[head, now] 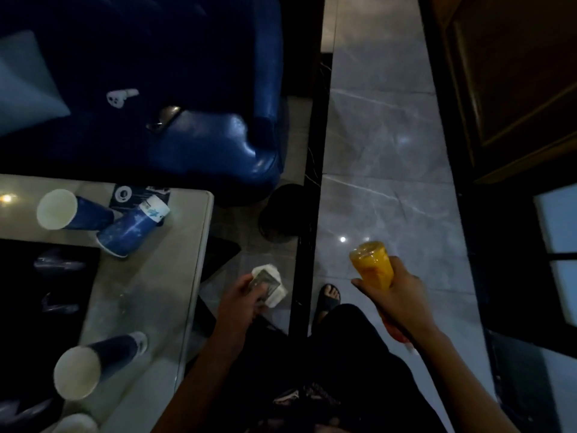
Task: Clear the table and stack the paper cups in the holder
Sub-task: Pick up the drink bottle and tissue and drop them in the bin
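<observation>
Three blue paper cups are on the pale table (175,276): one upright at the back (67,210), one upside-down and leaning against it (132,228), one upright near the front (93,360). The rim of another cup (75,424) shows at the bottom edge. My left hand (240,295) is off the table's right edge, closed on crumpled white paper (270,285). My right hand (396,295) holds an orange plastic-wrapped packet (373,265) over the floor. No cup holder is in view.
A blue sofa (199,142) stands behind the table with a white earbud-like item (120,96) and a dark phone (162,118) on it. A dark round bin (284,214) sits on the grey marble floor by the table. A black pole (307,214) runs vertically past my legs.
</observation>
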Demonstrator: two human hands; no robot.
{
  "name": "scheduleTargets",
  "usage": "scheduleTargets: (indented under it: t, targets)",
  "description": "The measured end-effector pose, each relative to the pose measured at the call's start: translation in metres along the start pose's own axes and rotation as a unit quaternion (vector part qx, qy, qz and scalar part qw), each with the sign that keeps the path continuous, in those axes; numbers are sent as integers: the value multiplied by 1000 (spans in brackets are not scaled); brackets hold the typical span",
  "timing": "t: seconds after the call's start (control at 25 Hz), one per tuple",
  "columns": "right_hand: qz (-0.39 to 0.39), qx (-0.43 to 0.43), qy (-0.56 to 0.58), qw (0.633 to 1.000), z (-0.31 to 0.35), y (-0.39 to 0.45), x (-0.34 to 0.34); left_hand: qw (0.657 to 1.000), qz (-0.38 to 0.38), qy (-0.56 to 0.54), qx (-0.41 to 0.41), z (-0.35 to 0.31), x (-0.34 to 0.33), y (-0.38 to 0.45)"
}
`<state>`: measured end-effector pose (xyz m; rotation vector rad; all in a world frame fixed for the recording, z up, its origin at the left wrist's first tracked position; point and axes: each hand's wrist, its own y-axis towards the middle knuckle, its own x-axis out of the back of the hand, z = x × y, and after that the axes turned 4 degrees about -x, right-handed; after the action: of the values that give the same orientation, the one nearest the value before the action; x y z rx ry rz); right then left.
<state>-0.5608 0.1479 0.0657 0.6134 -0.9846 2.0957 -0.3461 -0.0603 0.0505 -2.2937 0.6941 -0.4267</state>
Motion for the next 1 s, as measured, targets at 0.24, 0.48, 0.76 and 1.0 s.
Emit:
scheduleTargets:
  t: [0.24,0.48,0.76,1.0]
  targets:
    - [35,-71,-42,996,-27,14,-16,999,22,39,19,-26,-24,41]
    - [100,-123,-124,979,9,48,-63,988,51,133,67,-40,23,108]
    - [136,-96,-178,970,52,106,-80,986,78,134,58,-89,12,191]
    - [118,-25,-164,979,59,214,-96,995,1,90,35,-102,-38,270]
